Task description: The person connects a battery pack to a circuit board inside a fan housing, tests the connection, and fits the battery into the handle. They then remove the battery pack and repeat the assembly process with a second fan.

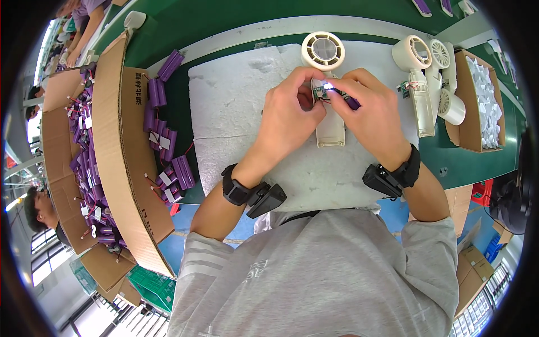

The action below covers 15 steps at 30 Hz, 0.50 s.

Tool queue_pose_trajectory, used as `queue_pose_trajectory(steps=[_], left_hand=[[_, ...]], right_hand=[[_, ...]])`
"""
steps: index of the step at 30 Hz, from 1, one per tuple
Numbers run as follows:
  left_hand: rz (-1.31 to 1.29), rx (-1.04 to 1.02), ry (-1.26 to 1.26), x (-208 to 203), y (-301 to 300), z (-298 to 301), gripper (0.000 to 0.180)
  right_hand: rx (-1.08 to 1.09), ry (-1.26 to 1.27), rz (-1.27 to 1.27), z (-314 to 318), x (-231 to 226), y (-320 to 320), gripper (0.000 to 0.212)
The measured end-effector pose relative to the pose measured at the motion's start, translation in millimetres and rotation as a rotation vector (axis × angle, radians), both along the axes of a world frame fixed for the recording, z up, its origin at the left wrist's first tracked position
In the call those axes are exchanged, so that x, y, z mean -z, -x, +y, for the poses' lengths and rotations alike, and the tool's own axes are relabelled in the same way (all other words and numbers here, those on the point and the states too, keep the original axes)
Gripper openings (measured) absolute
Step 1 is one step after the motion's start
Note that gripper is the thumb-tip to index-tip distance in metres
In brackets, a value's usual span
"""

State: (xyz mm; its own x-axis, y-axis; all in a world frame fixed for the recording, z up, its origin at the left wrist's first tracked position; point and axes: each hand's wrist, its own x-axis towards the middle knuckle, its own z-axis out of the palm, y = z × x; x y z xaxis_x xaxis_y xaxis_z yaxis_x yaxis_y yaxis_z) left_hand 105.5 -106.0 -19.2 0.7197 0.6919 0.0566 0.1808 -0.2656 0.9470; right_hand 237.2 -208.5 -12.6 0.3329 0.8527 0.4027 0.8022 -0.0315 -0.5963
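Head view shows, at the left, a large open box of brown cardboard (109, 140), filled with purple cylindrical battery packs with thin wires (87, 157). Just beside its right wall, more purple battery packs with white labels (182, 171) lie on the green table (449, 168). Next comes a flat sheet of white foam (224, 106) on this table.

Above the sheet is the left hand (289, 106), with its thumb and forefinger bent and clamped on a small green circuit board (319, 91), where a bright white light shines. The board is over the upper handle of a cream plastic hand fan with a round grille (323, 50), which lies on the sheet, its head away from the person.

The right hand (370, 106) comes from the other side. Its thumb and forefinger are near each other beside the board, and a dark purple piece (352, 103) shows between them; whether they grip it, I cannot tell.

Farther right stand out other cream plastic fans (411, 53), and then a brown carton (474, 147) full of small white pieces (485, 104).
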Motion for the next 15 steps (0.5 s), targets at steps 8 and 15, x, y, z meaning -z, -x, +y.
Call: queue_pose_trajectory(steps=[8,15], left_hand=[[-0.135,0.079,0.138,4.5,5.1,9.2,0.029],[-0.086,0.189,-0.044,5.0,8.2,21.7,0.023]], right_hand=[[0.017,0.076,-0.170,-1.1,-1.4,3.0,0.016],[0.018,0.036,0.063,3.6,6.1,-4.6,0.029]])
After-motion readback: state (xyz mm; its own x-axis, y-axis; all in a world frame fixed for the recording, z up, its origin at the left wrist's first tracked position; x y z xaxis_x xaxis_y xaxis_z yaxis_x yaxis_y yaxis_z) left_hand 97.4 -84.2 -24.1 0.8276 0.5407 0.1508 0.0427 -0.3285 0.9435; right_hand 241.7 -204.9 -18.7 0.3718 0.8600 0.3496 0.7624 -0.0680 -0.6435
